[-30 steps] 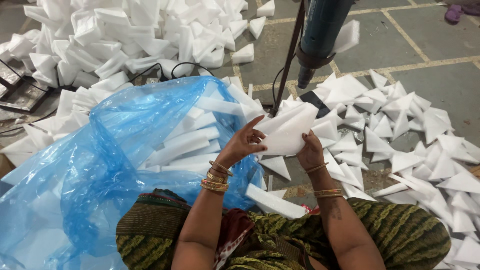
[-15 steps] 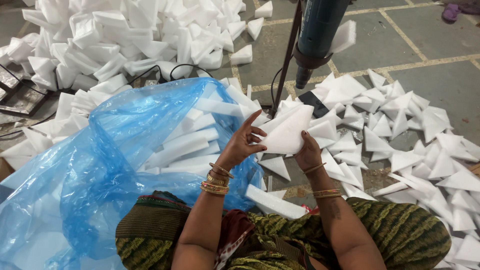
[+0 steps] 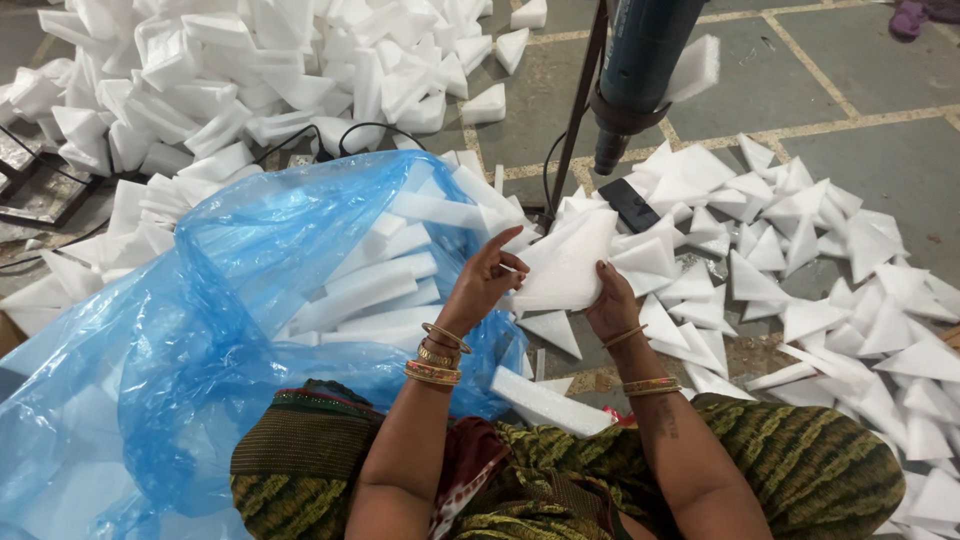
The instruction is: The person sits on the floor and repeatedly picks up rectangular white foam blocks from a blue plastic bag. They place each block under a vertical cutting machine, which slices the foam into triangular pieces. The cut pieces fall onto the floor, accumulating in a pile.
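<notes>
White foam triangle piece (image 3: 565,262): gripped between your left hand (image 3: 483,283) and right hand (image 3: 612,305), above the floor (image 3: 880,150) just beside the blue plastic bag (image 3: 200,330). Bag: holds many foam strips (image 3: 375,285), seemingly part filled. Loose triangles (image 3: 820,260): spread right across the floor, apparently unsorted. Foam heap (image 3: 230,70): far left corner. Dark mounted tool (image 3: 640,70): hangs just beyond the piece.
</notes>
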